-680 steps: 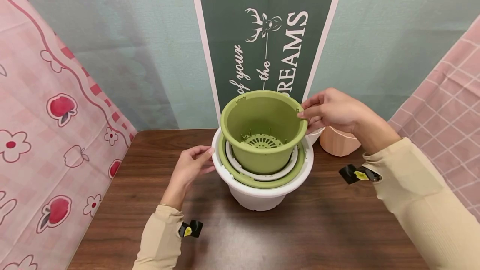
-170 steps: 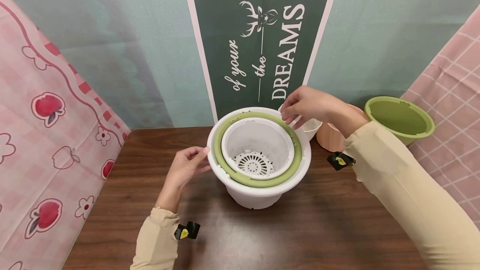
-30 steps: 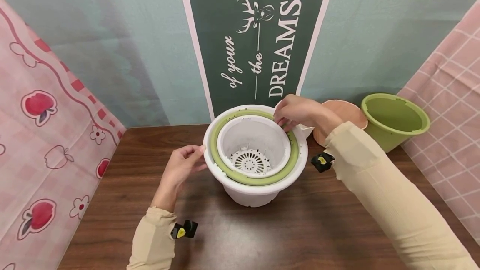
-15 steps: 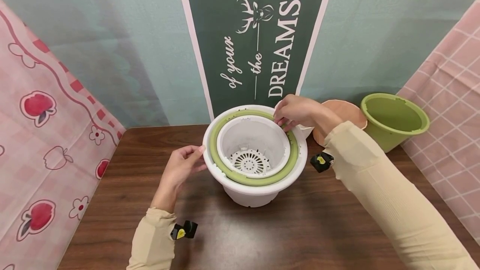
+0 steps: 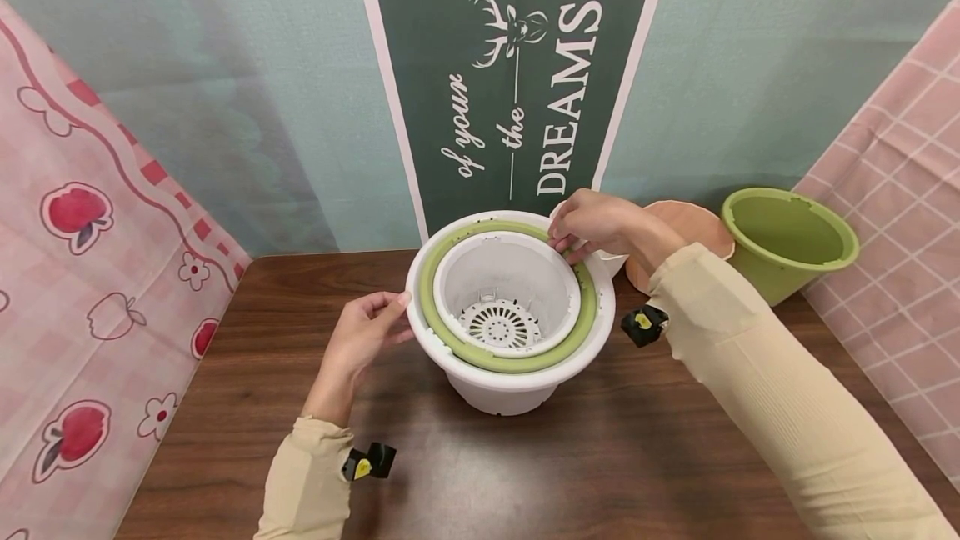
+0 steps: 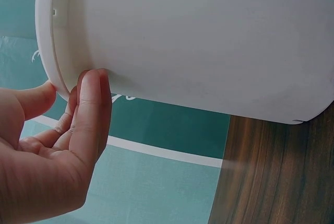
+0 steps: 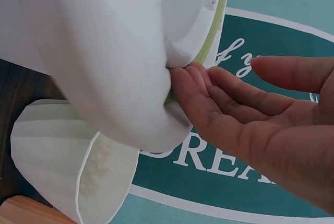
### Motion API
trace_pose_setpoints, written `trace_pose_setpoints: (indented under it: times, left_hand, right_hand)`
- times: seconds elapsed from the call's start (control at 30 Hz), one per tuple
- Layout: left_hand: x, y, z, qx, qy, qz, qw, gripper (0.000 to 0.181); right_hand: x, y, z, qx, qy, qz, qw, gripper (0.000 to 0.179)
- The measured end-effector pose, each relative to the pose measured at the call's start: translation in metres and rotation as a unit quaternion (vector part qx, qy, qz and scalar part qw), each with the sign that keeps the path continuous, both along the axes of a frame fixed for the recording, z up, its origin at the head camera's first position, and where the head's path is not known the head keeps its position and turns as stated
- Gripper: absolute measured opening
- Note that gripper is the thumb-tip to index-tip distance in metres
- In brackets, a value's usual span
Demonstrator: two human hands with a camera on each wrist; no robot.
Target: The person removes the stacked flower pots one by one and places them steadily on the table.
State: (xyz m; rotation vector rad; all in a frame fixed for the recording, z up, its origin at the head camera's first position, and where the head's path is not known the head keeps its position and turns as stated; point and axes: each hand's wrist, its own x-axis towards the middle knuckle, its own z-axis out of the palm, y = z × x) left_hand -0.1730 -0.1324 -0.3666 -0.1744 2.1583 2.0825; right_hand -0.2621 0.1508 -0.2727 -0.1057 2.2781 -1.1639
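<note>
A large white flowerpot (image 5: 501,395) stands on the table with a green pot (image 5: 517,363) nested in it. Inside that sits a smaller white pot (image 5: 497,261) with a slotted bottom. My left hand (image 5: 366,325) pinches the outer pot's left rim, thumb on the edge and fingers beneath, as the left wrist view shows. At the back right, my right hand (image 5: 592,222) has its fingertips tucked in at the inner white pot's rim, beside the green rim. In the right wrist view its thumb stands apart from the pots, touching nothing.
Right of the nest, a white fluted pot (image 7: 44,140) and an orange-pink pot (image 5: 690,222) stand behind my right forearm. A separate green pot (image 5: 795,232) is at the far right by the pink tiled curtain (image 5: 892,215). A printed cloth (image 5: 517,82) hangs behind the table (image 5: 480,473).
The innermost green pot, lifted by my right hand at first, now stands at the far right. Since then my right hand has come down to the inner white pot's rim. Little differs over the last second.
</note>
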Motion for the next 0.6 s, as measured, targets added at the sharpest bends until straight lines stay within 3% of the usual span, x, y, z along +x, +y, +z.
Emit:
trace_pose_setpoints:
  times: [0.6]
  left_hand:
    - [-0.0006,0.0008,-0.0018,0.01,0.001,0.005,0.9999,0.028]
  right_hand:
    - [-0.0009,0.0041,-0.0028,-0.03,-0.001,-0.028,0.9992,0.028]
